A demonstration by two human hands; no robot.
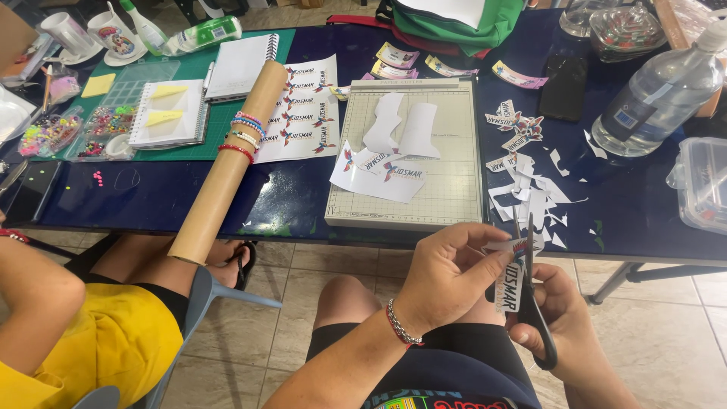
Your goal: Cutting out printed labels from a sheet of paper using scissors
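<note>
The left hand [447, 276] pinches a printed sticker [509, 284] taut so the scissors [530, 303], gripped by the right hand [564, 318], can trim its edge.

Both hands [447, 276] raised together (fingers [485, 236] curled).

Part of the sticker strip [509, 284] is covered by the left hand [447, 276]. The scissors' [530, 295] handle loops are hidden by the right hand's [564, 318] fingers [530, 337]. Right of the scissors, a clear box [700, 185] is cut off by the frame edge.
</note>
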